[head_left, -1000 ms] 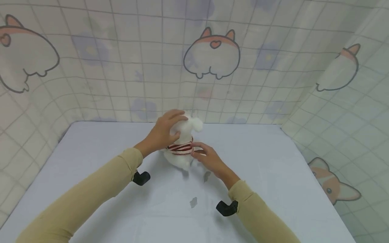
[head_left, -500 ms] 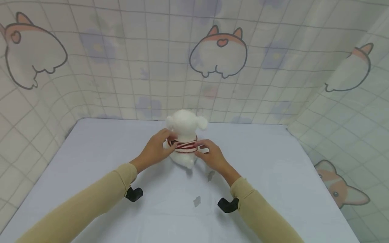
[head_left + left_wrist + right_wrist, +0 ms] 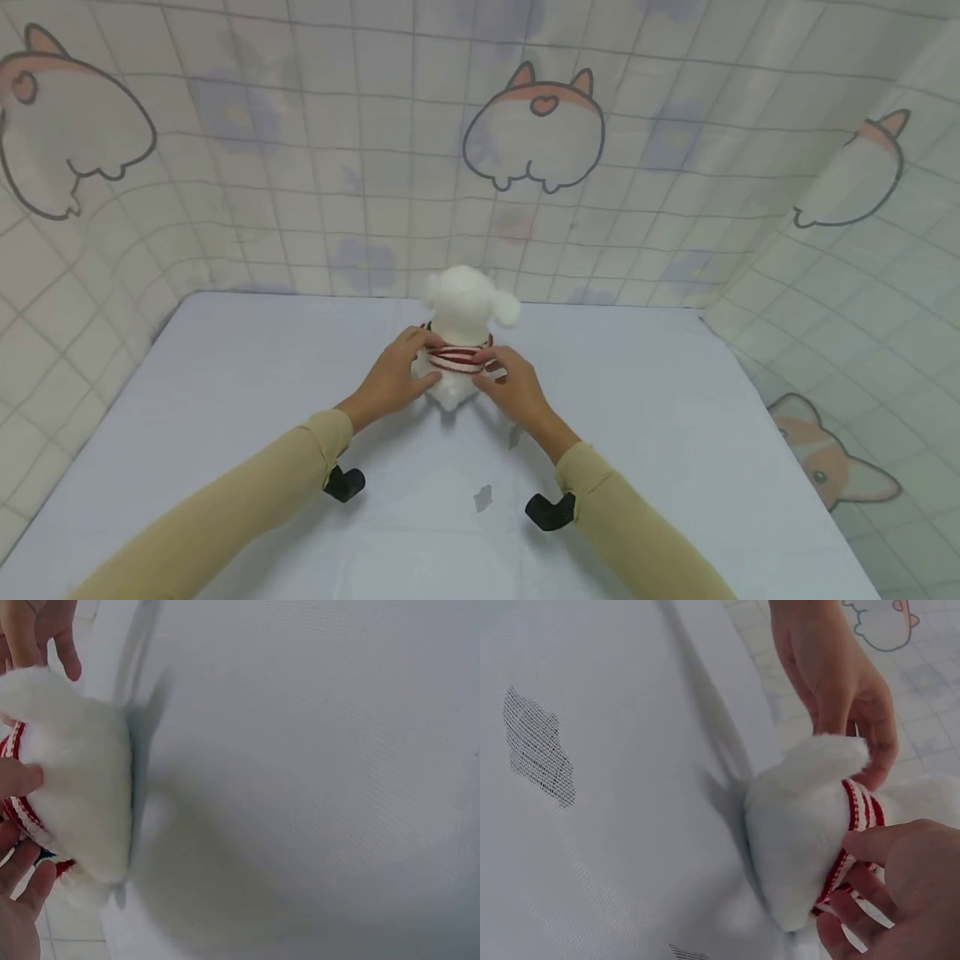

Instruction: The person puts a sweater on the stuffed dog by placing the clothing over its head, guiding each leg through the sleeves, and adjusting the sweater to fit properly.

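**Both hands down on the plush's striped band**

Since a second ago your left hand (image 3: 392,377) has come off the top of the toy's head and dropped to its side, so the head is uncovered now, and the toy sits a touch further back on the table.

Going left to right: your tan left sleeve (image 3: 225,512) comes in from the bottom corner, with the black wrist mount (image 3: 344,483) under the cuff. That hand holds the left flank of the white plush dog (image 3: 461,337), fingers curled onto the red-and-white striped band (image 3: 455,357) (the left wrist view shows fingertips (image 3: 19,780) pressing right into the fluff and stripes). The plush stands upright in the middle of the light table cover (image 3: 225,400), towards the far edge, its back to you, one floppy ear (image 3: 507,309) sticking out to the right.

Your right hand (image 3: 512,387) is on the other flank, fingers (image 3: 889,844) pinching the band edge, thumb on the fur below. So both hands are clamped on the same toy, close together with only its body between them.

A few grey marks (image 3: 482,498) dot the cover near you. Right sleeve (image 3: 637,533) runs off the bottom edge. The corgi-print curtain (image 3: 532,125) wraps around behind and on both sides.
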Action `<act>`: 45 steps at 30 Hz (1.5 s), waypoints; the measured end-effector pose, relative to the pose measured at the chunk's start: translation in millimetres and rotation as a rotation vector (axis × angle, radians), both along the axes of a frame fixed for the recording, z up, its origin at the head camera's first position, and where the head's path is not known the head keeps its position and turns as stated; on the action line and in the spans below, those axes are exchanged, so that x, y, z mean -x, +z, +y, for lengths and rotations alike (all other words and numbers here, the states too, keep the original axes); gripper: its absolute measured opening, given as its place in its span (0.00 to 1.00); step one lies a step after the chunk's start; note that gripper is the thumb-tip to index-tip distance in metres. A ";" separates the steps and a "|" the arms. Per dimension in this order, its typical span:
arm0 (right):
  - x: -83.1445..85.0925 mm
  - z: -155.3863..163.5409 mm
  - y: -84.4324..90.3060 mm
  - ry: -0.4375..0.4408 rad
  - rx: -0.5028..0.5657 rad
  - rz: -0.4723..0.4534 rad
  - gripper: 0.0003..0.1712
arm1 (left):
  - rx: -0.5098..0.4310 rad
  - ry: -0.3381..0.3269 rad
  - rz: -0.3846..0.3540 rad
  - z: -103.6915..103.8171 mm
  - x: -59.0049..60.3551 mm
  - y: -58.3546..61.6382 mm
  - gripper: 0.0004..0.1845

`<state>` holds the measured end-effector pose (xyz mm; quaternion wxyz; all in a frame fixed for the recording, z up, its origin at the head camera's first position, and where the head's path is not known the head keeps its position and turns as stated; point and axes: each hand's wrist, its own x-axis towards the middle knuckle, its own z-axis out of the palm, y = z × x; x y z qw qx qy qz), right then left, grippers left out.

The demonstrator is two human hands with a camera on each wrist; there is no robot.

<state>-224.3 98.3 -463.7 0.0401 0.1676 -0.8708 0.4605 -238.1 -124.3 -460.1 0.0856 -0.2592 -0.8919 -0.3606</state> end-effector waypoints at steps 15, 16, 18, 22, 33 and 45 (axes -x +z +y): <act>2.6 -11.2 3.7 -0.009 -0.147 0.275 0.06 | 0.049 -0.012 0.129 2.9 -2.2 -3.4 0.14; 2.9 -11.6 4.4 -0.006 -0.134 0.277 0.05 | 0.060 -0.020 0.148 4.1 -2.4 -2.8 0.13; 3.8 -12.4 5.2 -0.002 -0.131 0.274 0.05 | 0.077 -0.038 0.185 6.5 -3.1 -0.8 0.10; 4.6 -12.7 5.8 0.014 -0.137 0.238 0.05 | 0.112 -0.061 0.241 7.0 -3.8 3.0 0.08; 3.1 -9.4 7.0 0.114 -0.206 0.278 0.06 | 0.156 -0.191 0.195 -13.1 -1.1 9.2 0.07; 2.4 -0.6 0.2 0.135 -0.454 0.064 0.04 | 0.361 -0.237 0.001 -16.6 -2.3 4.8 0.04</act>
